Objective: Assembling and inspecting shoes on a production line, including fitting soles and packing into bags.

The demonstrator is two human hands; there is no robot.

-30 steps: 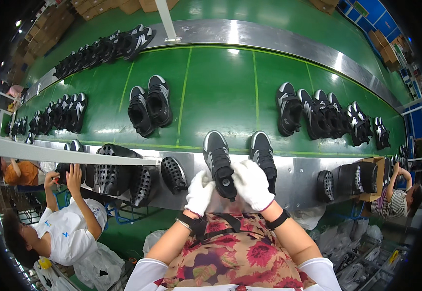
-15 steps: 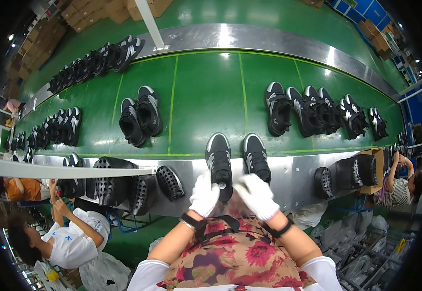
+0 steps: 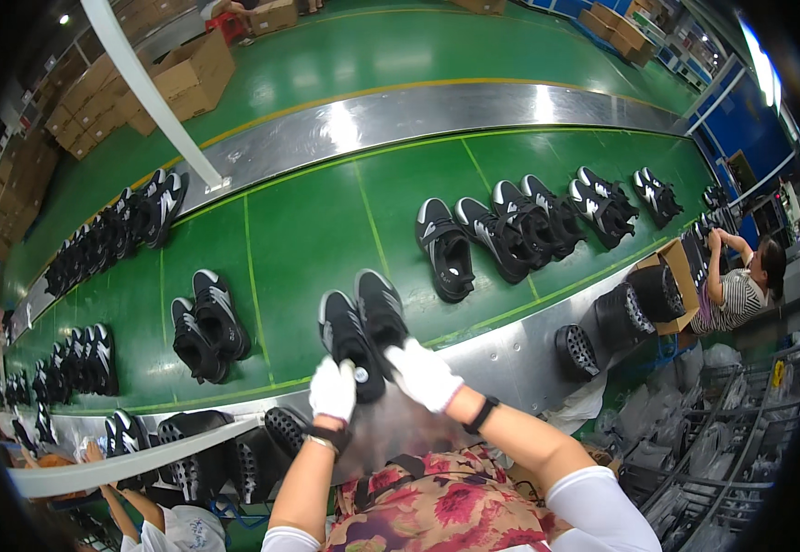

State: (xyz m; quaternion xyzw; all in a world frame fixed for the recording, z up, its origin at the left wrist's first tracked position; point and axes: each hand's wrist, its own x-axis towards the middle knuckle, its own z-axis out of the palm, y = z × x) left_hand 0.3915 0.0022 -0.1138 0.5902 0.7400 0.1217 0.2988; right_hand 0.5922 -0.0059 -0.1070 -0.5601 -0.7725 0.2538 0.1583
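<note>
Two black sneakers with pale grey toe caps, a left-hand sneaker (image 3: 343, 329) and a right-hand sneaker (image 3: 381, 305), stand side by side, toes pointing away from me. They reach from the metal ledge onto the green conveyor belt (image 3: 313, 216). My left hand (image 3: 333, 391), in a white glove, is closed at the heel of the left-hand sneaker, next to a round white spot inside it. On the other side, my gloved right hand (image 3: 423, 374) grips the heel of the right-hand sneaker. Its fingertips are partly hidden behind the shoe.
Another sneaker pair (image 3: 209, 327) stands left on the belt; several sneakers (image 3: 501, 225) line its right. Black perforated shoe moulds (image 3: 577, 352) sit on the metal ledge (image 3: 492, 361). A white post (image 3: 147, 97) and white bar (image 3: 142, 460) cross the left. A co-worker (image 3: 740, 281) is at far right.
Both hands have pushed the sneakers forward from the metal ledge toward the belt, and the pair now stands close together. My right hand has closed on its shoe. The view has turned.
</note>
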